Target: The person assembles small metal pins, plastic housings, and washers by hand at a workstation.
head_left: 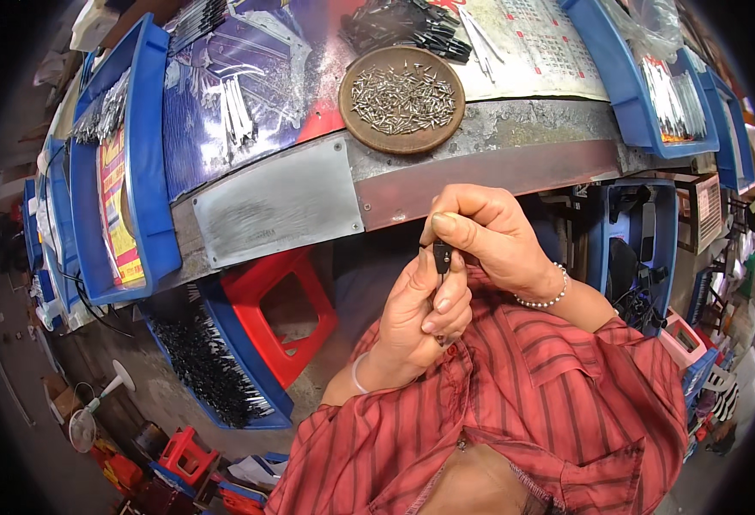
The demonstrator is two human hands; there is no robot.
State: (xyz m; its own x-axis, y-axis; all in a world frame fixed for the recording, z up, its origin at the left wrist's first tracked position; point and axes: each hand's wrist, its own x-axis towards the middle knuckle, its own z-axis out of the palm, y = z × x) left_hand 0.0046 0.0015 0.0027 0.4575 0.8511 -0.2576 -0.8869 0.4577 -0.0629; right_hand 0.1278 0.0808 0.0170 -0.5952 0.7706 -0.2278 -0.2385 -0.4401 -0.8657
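Observation:
In front of my chest, just off the bench edge, my left hand (pixel 420 309) is closed around a small black part (pixel 443 257). The part's top stands up above the thumb and fingers; the fingers hide the rest. A thin bit of metal shows below the grip. Right above it, my right hand (pixel 491 236) pinches thumb and forefinger together against the top of the part. Whatever those fingertips hold is too small to make out. Nearest on the bench is a round brown dish (pixel 351 130) full of small metal screw-like pieces (pixel 403 99).
Black parts (pixel 407 26) lie heaped behind the dish, with white strips (pixel 483 43) beside them. More white strips (pixel 236 112) lie left. Blue bins flank the bench, left (pixel 156 172) and right (pixel 633 94). Below are a red stool (pixel 249 300) and a bin of black-ended rods (pixel 210 360).

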